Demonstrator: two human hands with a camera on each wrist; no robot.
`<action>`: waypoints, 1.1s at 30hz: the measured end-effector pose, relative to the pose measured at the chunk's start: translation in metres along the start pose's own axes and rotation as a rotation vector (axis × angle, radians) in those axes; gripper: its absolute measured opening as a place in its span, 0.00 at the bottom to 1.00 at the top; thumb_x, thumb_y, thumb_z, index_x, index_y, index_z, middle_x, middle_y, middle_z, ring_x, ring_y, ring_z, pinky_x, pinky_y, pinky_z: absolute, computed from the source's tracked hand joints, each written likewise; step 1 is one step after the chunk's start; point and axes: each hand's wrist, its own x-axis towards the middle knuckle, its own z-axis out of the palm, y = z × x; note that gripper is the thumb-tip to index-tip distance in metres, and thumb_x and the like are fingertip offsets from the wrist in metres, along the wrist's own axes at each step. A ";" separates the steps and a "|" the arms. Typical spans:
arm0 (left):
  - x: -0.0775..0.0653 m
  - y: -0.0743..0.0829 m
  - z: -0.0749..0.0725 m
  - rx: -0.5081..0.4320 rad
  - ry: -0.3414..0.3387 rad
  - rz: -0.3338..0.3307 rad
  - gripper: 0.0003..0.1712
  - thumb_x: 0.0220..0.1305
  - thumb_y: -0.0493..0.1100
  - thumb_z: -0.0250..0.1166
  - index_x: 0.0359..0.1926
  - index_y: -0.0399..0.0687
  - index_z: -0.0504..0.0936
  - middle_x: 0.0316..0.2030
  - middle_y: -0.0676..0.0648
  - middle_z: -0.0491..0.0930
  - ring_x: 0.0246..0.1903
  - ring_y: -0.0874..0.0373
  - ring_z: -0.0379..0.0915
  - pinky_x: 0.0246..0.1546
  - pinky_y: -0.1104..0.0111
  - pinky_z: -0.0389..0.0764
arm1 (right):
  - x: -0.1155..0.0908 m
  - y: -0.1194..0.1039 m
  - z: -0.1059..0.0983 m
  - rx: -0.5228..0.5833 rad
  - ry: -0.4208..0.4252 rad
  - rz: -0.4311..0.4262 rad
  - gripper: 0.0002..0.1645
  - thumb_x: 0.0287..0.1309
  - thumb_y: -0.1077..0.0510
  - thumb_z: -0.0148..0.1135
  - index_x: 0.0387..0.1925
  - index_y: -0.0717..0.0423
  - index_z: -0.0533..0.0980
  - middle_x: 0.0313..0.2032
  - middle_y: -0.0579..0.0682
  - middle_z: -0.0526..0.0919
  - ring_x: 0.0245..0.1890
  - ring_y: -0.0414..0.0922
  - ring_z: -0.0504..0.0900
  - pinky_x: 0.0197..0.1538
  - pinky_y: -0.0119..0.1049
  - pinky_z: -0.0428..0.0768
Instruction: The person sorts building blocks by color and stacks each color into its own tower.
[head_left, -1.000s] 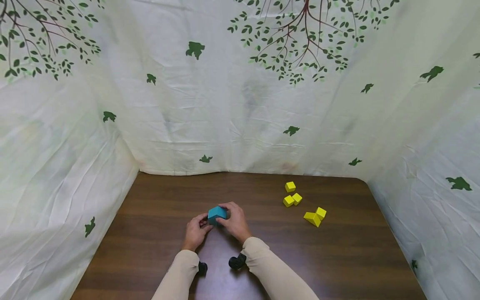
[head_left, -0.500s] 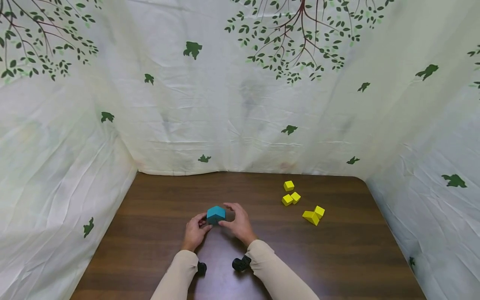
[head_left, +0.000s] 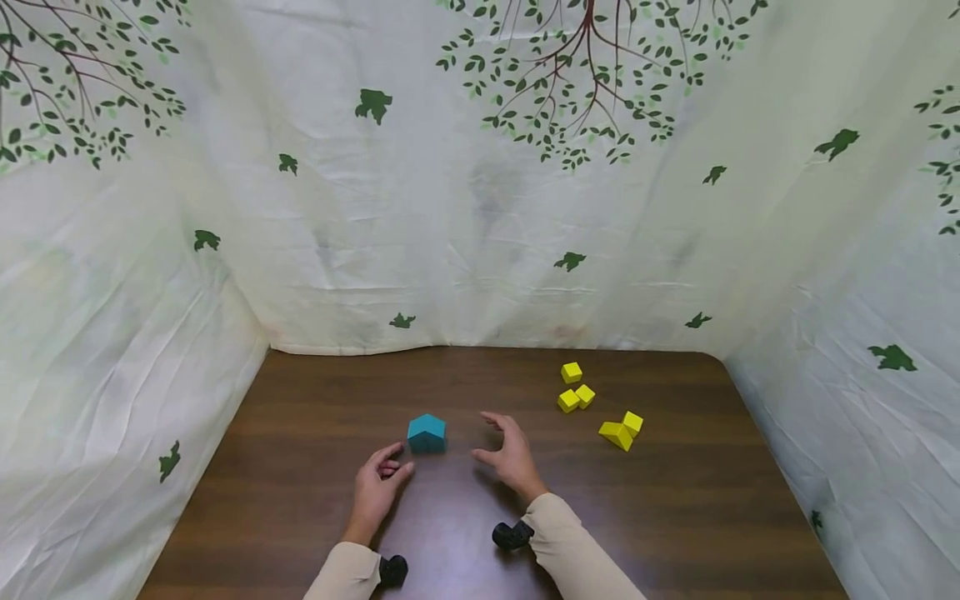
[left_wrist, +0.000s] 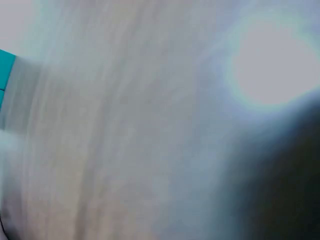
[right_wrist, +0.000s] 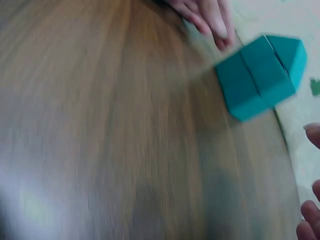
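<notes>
Both hands, left hand [head_left: 377, 485] and right hand [head_left: 512, 454], have released the teal block [head_left: 427, 433], whose seam only the right wrist view shows.

Teal block cluster with faceted top [right_wrist: 262, 75] resting on blurred brown wooden tabletop [right_wrist: 110, 135], near its far edge. Left hand [right_wrist: 207, 17] fingertips just beside it, apart.

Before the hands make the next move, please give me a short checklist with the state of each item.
1. Teal block rests on the table: ok.
2. Left hand holds nothing, apart from the block: ok.
3. Right hand open, not touching the block: ok.
4. Yellow pieces apart from the teal block: ok.
5. Left wrist view sharp: not ok, blurred.
</notes>
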 end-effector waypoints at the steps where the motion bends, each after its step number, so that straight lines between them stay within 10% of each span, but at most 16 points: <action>1: -0.003 0.001 -0.001 -0.027 0.011 -0.021 0.23 0.55 0.37 0.72 0.52 0.32 0.80 0.42 0.37 0.81 0.33 0.62 0.74 0.36 0.77 0.74 | -0.001 0.002 -0.005 0.002 0.005 0.012 0.36 0.45 0.66 0.75 0.58 0.63 0.72 0.52 0.63 0.75 0.54 0.61 0.72 0.56 0.59 0.69; 11: 0.006 0.044 -0.007 -0.321 0.169 -0.070 0.23 0.59 0.38 0.69 0.55 0.36 0.79 0.52 0.36 0.79 0.32 0.65 0.75 0.33 0.81 0.75 | -0.002 0.026 -0.058 -0.054 0.086 0.119 0.34 0.47 0.65 0.74 0.58 0.61 0.73 0.52 0.62 0.76 0.52 0.60 0.74 0.53 0.56 0.73; 20: 0.030 0.115 0.010 -0.383 0.096 0.046 0.23 0.59 0.41 0.70 0.55 0.39 0.80 0.50 0.40 0.80 0.30 0.63 0.74 0.28 0.78 0.73 | 0.008 0.046 -0.107 -0.114 0.183 0.195 0.33 0.48 0.67 0.73 0.58 0.64 0.73 0.50 0.63 0.76 0.42 0.54 0.77 0.42 0.44 0.78; 26: 0.026 0.170 0.045 -0.374 -0.015 0.187 0.19 0.57 0.33 0.69 0.51 0.33 0.80 0.46 0.33 0.80 0.26 0.61 0.72 0.24 0.77 0.71 | 0.012 0.065 -0.129 -0.158 0.225 0.238 0.31 0.48 0.67 0.72 0.56 0.65 0.73 0.44 0.63 0.77 0.36 0.49 0.74 0.39 0.37 0.75; 33: 0.037 0.157 0.119 -0.287 -0.100 0.288 0.18 0.57 0.40 0.71 0.49 0.41 0.83 0.42 0.41 0.83 0.24 0.62 0.72 0.23 0.75 0.73 | 0.019 0.075 -0.134 -0.161 0.221 0.242 0.30 0.48 0.67 0.72 0.55 0.66 0.75 0.43 0.63 0.77 0.31 0.47 0.70 0.34 0.35 0.70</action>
